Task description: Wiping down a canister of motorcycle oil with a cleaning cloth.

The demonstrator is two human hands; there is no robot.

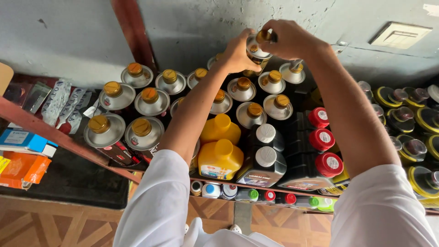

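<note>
Both my arms reach up to the back of a shelf packed with oil containers. My left hand [238, 52] wraps the side of a silver metal can [256, 49] with a gold cap. My right hand [290, 39] closes over the same can's top from the right. The can is lifted a little above the other silver, gold-capped cans [151, 100] that stand in rows around it. Most of the held can is hidden by my fingers.
Two yellow bottles [220, 158], black bottles with white caps [265, 158] and with red caps [322, 139] stand at the shelf front. Black-and-yellow containers [423, 119] fill the right. Small boxes [23, 142] lie on a lower left shelf. The grey wall [68, 36] is behind.
</note>
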